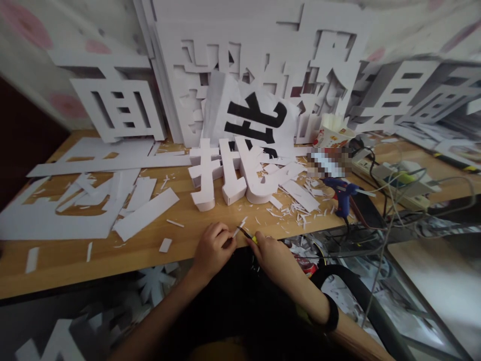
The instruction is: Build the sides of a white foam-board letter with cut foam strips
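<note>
At the table's front edge, my right hand [268, 250] grips a yellow-handled utility knife [255, 239], its dark blade end angled up to the left. Pinched in the fingers of my left hand [216, 245] is a thin white strip [236, 231], close to the blade. Whether blade and strip touch, I cannot tell. Just behind both hands stands a white foam-board character [235, 175] built with thick sides. Behind it leans a paper sheet [289, 135] printed with a matching black character.
White offcuts [146, 213] and shavings [300, 210] litter the wooden table [150, 255]. A blue glue gun [342, 195], phone [363, 209], power strip [398, 185] and cables lie right, near a paper cup [332, 133]. Finished white characters [120, 105] and cut-out boards [263, 30] stand behind.
</note>
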The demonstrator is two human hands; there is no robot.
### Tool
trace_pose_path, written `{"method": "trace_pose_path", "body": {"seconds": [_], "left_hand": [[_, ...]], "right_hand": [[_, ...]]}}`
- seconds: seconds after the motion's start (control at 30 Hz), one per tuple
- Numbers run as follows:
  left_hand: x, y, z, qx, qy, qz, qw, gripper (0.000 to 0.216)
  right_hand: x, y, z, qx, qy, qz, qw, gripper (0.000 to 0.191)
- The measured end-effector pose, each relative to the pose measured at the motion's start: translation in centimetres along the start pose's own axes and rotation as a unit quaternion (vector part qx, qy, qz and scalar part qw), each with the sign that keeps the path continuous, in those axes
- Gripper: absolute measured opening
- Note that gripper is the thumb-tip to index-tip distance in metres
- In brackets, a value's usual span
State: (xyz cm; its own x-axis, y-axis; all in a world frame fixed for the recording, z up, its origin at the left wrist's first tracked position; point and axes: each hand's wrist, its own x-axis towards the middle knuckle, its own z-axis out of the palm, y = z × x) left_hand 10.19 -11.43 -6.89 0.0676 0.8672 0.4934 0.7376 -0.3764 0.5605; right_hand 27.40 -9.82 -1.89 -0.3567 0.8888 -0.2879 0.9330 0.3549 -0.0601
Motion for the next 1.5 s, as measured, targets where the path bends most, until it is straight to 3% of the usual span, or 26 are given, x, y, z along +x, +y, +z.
{"method": "trace_pose_path", "body": {"seconds": [0.77, 1.5], "left_hand": [[0.2, -0.2, 0.2, -0.056, -0.013, -0.022, 0.998, 0.018], [0.2, -0.3, 0.3, -0.101, -0.039, -0.030, 0.994, 0.017]], "right_hand": [[0.5, -0.8, -0.5, -0.085, -0.027, -0.002, 0.996, 0.027], [1.4, -0.4, -1.2, -0.063, -0.093, -0.014, 0.994, 0.025]]}}
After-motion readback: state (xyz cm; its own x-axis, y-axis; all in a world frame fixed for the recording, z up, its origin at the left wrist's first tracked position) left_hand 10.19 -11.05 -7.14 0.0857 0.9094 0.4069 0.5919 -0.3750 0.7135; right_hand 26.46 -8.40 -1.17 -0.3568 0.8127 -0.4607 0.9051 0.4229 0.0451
